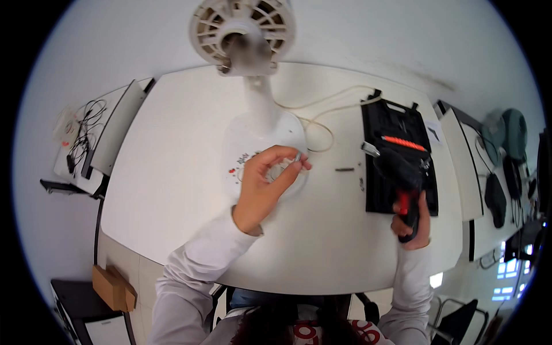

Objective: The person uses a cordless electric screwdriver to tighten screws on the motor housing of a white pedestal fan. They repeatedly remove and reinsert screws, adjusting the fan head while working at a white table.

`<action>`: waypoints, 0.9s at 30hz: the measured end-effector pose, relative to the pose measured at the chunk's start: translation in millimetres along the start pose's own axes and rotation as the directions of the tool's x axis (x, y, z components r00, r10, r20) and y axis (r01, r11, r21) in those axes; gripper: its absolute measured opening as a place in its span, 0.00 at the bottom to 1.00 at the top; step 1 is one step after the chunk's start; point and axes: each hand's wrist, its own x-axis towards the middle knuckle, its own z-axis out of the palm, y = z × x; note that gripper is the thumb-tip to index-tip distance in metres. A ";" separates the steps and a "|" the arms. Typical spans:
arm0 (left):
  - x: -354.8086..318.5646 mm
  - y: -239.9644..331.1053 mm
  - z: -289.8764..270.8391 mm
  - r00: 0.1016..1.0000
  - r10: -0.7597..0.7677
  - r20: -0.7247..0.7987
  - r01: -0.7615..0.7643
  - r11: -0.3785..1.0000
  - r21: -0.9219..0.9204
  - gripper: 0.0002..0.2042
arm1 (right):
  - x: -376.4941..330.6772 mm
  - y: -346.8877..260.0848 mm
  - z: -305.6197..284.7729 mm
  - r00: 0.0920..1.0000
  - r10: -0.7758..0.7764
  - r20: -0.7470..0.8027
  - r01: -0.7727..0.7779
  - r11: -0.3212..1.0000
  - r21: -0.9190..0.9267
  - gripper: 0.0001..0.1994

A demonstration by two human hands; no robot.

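Two hands reach over the white table (172,172). The left hand (259,190) pinches a small metal piece (298,156) between the tips of thumb and forefinger; the other fingers curl behind, partly hidden. This piece sits near the table's centre, above the base (276,135) of the white fan (261,103), its exact shape too small to tell. The fan stands upright at 12 o'clock, its ribbed housing (198,26) uppermost, and its cord (333,140) loops out toward 2 o'clock.

The right hand (422,227), at 4 o'clock, has its fingers closed round the handle of a black and red drill (397,169). The drill's silver nose (370,149) points toward 10 o'clock. Beneath it in view lies the open black case (376,201), at 3 o'clock on the table; whether drill and case touch, I cannot tell. An orange shaft (404,143) lies in the case, at 1 o'clock from the drill. Between the left hand and the case, a thin bit (345,169) lies flat on the table, with small parts (361,184) just beside the case.

Tangled cables (86,135) lie at 10 o'clock, beyond the table; a brown box (112,287) is at 8 o'clock.
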 end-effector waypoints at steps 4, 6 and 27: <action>-15.1 -10.3 3.7 0.995 0.000 0.104 -0.016 0.988 0.153 0.05 | -51.1 49.6 -12.7 0.994 -0.052 0.091 0.022 0.951 0.307 0.29; -18.9 -15.0 5.4 0.985 0.039 0.167 -0.080 0.966 0.247 0.05 | -58.5 64.8 -14.7 0.989 -0.084 0.120 0.054 0.971 0.233 0.29; -49.6 -24.5 -3.5 0.910 -0.380 0.165 0.414 0.838 -0.356 0.14 | -55.3 70.8 29.2 0.893 -0.349 -0.285 0.012 0.651 -0.759 0.19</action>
